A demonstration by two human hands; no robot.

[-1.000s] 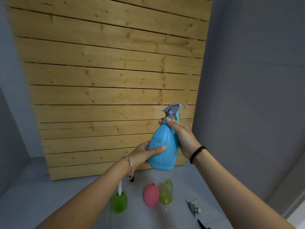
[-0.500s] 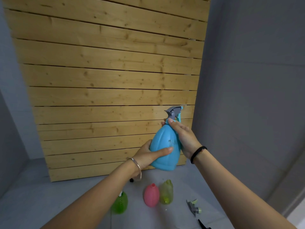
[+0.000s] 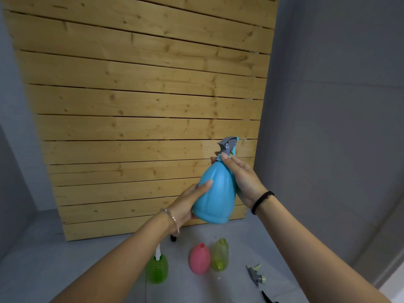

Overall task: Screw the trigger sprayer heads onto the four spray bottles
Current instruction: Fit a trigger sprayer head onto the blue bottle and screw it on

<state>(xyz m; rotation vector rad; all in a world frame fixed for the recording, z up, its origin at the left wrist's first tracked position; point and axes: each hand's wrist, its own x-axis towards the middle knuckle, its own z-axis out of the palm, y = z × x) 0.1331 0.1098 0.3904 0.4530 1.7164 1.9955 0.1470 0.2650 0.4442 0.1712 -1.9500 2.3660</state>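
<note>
Both hands held the blue bottle up before the wooden slat wall.

The left hand (image 3: 185, 204) cupped the blue bottle (image 3: 215, 193) low; the right hand (image 3: 242, 178) pinched the collar under its grey sprayer head (image 3: 227, 145). No writing was legible. Green (image 3: 157, 270), pink (image 3: 199, 261) and yellow (image 3: 219, 254) bottles stood on the floor below.

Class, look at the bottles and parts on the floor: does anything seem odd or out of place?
The green bottle has a white tube sticking from its neck, with no sprayer head visible on it. A loose sprayer head lies on its side at right.
</note>
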